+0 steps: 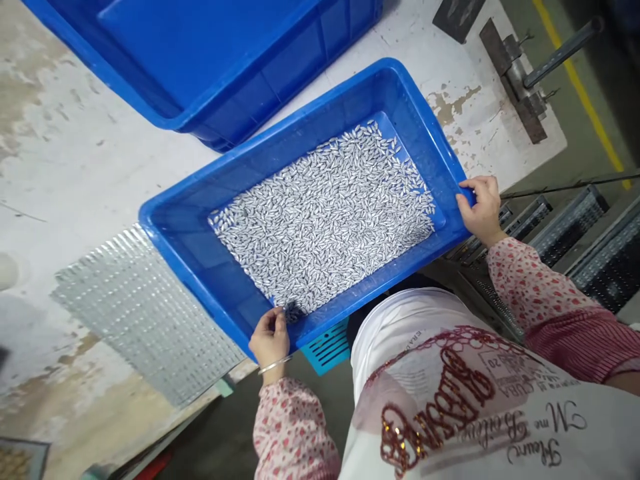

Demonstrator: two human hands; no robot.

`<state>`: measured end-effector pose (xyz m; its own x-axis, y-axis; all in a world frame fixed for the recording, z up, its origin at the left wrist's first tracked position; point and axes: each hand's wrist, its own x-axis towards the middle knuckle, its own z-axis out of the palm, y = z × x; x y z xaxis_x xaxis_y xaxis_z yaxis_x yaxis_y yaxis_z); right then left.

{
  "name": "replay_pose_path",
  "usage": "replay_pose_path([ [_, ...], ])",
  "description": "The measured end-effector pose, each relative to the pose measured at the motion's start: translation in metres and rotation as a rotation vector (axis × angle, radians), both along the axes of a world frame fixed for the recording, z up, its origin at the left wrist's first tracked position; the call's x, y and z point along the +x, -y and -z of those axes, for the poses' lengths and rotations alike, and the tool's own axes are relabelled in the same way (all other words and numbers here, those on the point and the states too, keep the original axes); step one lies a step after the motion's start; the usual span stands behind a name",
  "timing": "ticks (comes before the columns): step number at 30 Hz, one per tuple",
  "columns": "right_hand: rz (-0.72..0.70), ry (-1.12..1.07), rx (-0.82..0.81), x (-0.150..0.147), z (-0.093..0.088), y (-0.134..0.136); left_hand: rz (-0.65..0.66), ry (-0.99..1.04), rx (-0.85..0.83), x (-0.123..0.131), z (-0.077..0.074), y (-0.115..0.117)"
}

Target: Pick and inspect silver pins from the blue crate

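Observation:
A rectangular blue plastic bin (190,190) sits at a slant in front of my body. Across its floor lies a spread layer of small, shiny silver pieces, pointed at both ends (325,213). My left hand (270,337) is closed over the rim at the near left corner, fingertips inside the wall close to the pieces. At the near right corner, my right hand (481,205) grips the rim, thumb and fingers bent around it. Parts of the fingers of both hands are hidden.
A larger blue bin (280,73) stands behind on the worn white table (75,167). Left of the small bin lies a silvery ridged sheet (150,320). A metal fixture with a rod (523,83) is at the far right corner. Perforated metal racks (565,223) stand right; a turquoise slotted piece (327,347) is below.

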<state>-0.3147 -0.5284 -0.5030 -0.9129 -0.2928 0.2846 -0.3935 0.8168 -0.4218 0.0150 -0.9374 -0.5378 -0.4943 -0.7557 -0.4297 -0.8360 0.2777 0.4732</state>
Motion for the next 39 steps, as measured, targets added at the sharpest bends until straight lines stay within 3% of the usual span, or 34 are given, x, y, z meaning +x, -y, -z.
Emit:
replay_pose_path([
  [3,0.018,0.021,0.025,-0.001,0.001,-0.001,-0.133,-0.106,0.118,0.002,0.0,0.001],
  [6,0.025,0.04,0.036,-0.002,0.003,-0.003,-0.333,-0.315,0.23,0.003,-0.013,0.001],
  [9,0.014,0.041,0.02,-0.003,0.003,-0.004,-0.468,-0.44,0.145,0.008,-0.032,0.004],
  [12,-0.004,0.058,-0.021,-0.001,-0.001,-0.004,-0.524,-0.432,-0.041,0.017,-0.043,0.011],
  [18,-0.005,0.095,-0.034,0.004,-0.008,0.001,-0.48,-0.308,-0.259,0.03,-0.021,0.011],
  [27,-0.016,0.051,-0.03,0.002,-0.004,-0.002,-0.511,-0.234,-0.393,0.034,0.006,0.012],
  [39,-0.016,0.002,0.057,0.003,0.0,-0.002,-0.475,-0.171,-0.404,0.038,0.006,0.015],
])
